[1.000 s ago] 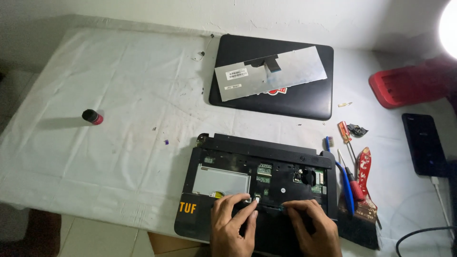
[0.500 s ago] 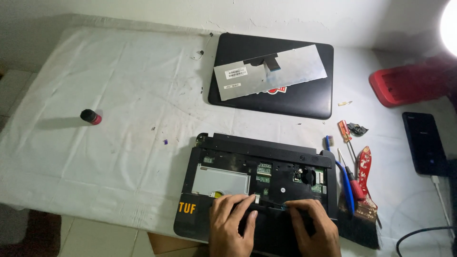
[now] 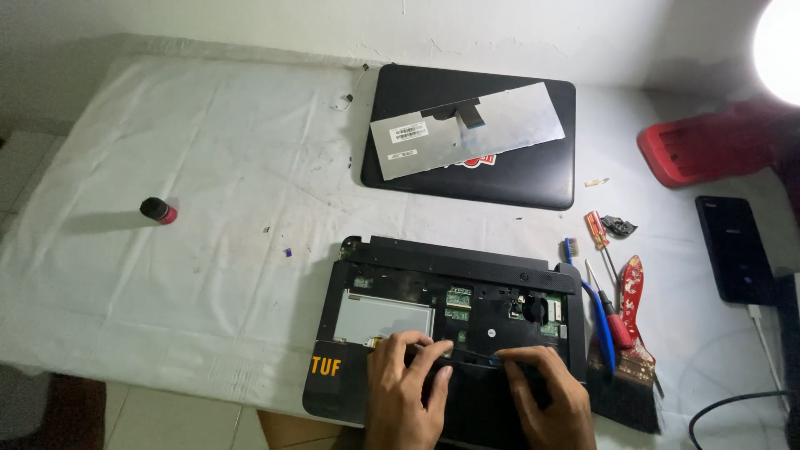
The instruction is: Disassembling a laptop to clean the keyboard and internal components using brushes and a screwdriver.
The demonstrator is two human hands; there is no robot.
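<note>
Head view, left hand (image 3: 406, 385), right hand (image 3: 546, 396), fingertips pressing laptop base (image 3: 454, 304)

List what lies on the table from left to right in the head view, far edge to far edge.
Small dark bottle with red base → opened laptop base with the left hand and right hand on it → orange-handled screwdriver → red-handled brush → red case → black phone.
</note>
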